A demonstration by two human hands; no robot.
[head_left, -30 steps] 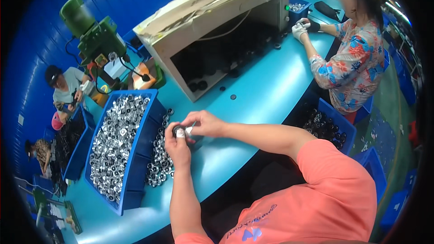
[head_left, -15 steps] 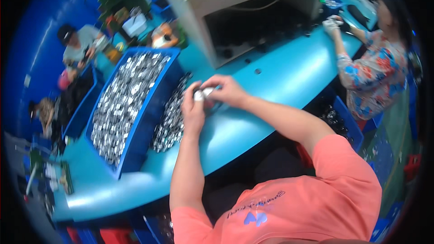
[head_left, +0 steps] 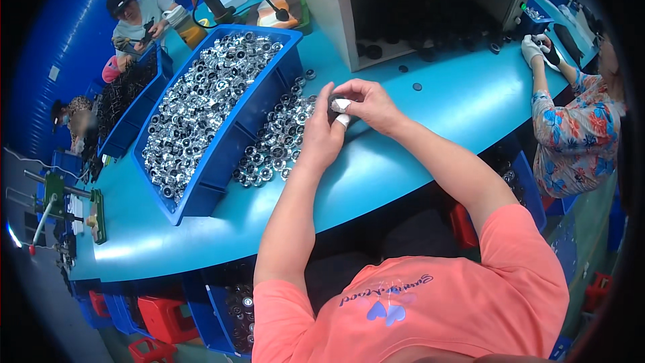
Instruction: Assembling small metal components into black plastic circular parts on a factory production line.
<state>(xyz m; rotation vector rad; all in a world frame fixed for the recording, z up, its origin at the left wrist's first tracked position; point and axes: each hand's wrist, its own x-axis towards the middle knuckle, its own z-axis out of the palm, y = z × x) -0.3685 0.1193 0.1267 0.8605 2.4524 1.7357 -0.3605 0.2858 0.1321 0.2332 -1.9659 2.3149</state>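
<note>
Both my hands meet above the teal table, closed around one small dark round part (head_left: 333, 102). My left hand (head_left: 322, 133) grips it from the left, and my right hand (head_left: 368, 103) pinches it from the right. White wraps cover my thumb tips, and my fingers hide much of the part. Just left of my hands, a loose heap of small silver-and-black round pieces (head_left: 272, 140) lies on the table. Beyond the heap, a blue bin (head_left: 218, 173) is filled with the same kind of pieces.
A pale box-shaped machine (head_left: 332, 10) with a dark opening stands at the back. Two small black discs (head_left: 417, 87) lie before it. At right, a co-worker in a floral shirt (head_left: 571, 124) handles something. Another person sits far left, near a second blue bin (head_left: 131, 104). Red stools (head_left: 164, 319) are below.
The view has shifted and become sharper; bin and machine appear higher, and the loose heap shows more fully. My hands still hold a small part together.
</note>
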